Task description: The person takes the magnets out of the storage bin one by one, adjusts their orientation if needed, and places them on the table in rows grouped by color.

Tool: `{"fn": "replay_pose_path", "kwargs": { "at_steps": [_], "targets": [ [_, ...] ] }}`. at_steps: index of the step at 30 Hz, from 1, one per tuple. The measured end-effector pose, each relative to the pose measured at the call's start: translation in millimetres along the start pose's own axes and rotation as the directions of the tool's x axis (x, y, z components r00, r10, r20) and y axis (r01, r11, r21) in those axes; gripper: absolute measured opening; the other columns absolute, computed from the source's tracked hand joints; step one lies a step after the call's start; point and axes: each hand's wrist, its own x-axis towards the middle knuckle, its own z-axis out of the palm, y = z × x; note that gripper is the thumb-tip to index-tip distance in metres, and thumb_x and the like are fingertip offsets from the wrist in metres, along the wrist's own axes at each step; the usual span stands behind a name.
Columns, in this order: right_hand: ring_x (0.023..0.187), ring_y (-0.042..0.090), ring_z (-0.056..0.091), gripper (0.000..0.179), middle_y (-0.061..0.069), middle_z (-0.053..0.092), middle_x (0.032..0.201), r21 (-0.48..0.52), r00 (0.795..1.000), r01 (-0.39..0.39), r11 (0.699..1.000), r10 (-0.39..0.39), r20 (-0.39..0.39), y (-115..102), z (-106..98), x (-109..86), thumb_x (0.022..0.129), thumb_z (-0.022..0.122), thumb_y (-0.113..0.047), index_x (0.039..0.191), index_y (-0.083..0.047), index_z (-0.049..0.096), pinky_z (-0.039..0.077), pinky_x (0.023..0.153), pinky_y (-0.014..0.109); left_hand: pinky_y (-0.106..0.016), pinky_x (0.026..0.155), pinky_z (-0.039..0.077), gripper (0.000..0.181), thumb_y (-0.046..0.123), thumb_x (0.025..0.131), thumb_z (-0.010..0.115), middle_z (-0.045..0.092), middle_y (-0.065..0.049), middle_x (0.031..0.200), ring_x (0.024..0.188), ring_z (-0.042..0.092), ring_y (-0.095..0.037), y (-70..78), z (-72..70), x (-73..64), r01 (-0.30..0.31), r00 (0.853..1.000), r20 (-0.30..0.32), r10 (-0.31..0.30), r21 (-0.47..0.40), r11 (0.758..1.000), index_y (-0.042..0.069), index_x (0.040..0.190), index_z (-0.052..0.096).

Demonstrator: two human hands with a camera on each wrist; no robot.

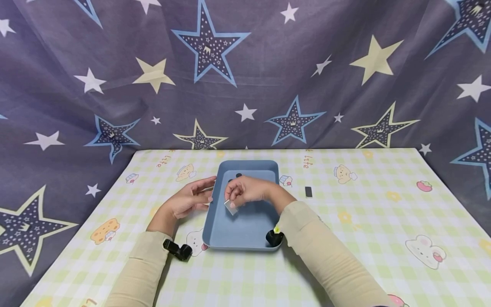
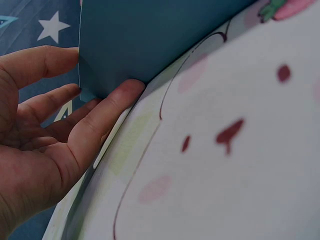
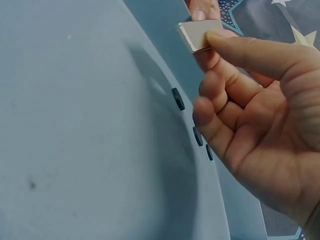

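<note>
At the bottom of the head view, two beige sleeves [image 1: 326,243] reached over a checked tablecloth [image 1: 376,256] toward the blue tray [image 1: 245,234] near centre. There the right hand [image 1: 247,190] pinched a small flat square [image 1: 232,208] above the tray floor — the left hand [image 1: 192,198], fingers loosely spread, touched the tray's left wall. Farther up lay a dark block [image 1: 308,192] right of centre, then small dark discs [image 1: 238,175] inside the tray — and, across the top, a starry backdrop [image 1: 253,89].
</note>
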Motion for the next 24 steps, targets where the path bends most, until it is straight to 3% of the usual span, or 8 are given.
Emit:
{"fn": "replay_pose_path", "kwargs": {
  "at_steps": [8,17,24],
  "targets": [
    [0.067,0.017,0.063,0.015,0.003,0.067,0.076,0.089,0.997,0.012,0.996,-0.005,-0.076,-7.7,-4.5,-4.7,0.085,0.065,0.011,0.099,0.006,0.060,0.055,0.068,0.034,-0.040,0.086,0.054,0.072,-0.005,0.092,0.055,0.023,-0.021,0.157,0.134,0.042,-0.031,2.3,1.5,0.9,0.017,1.000,-0.008,-0.017,-0.006,1.000,0.003,0.155,0.020],
    [0.068,0.021,0.065,0.017,0.008,0.068,0.081,0.103,0.990,0.040,0.994,-0.026,-0.136,-19.3,-6.6,-13.9,0.085,0.066,0.010,0.101,0.006,0.062,0.057,0.068,0.040,-0.040,0.086,0.053,0.072,-0.006,0.093,0.054,0.021,-0.024,0.157,0.138,0.035,-0.037,1.2,0.9,1.1,0.009,1.000,-0.006,-0.009,0.002,1.000,0.002,0.155,0.019],
    [0.068,0.020,0.065,0.016,0.008,0.068,0.083,0.080,0.981,0.067,0.995,-0.052,-0.185,-23.7,-8.0,-22.8,0.086,0.065,0.010,0.102,0.008,0.062,0.057,0.067,0.039,-0.040,0.086,0.053,0.073,-0.005,0.092,0.056,0.023,-0.022,0.156,0.137,0.037,-0.035,0.6,1.3,0.5,0.014,1.000,-0.019,-0.014,0.006,1.000,0.003,0.155,0.021]
  ]
}}
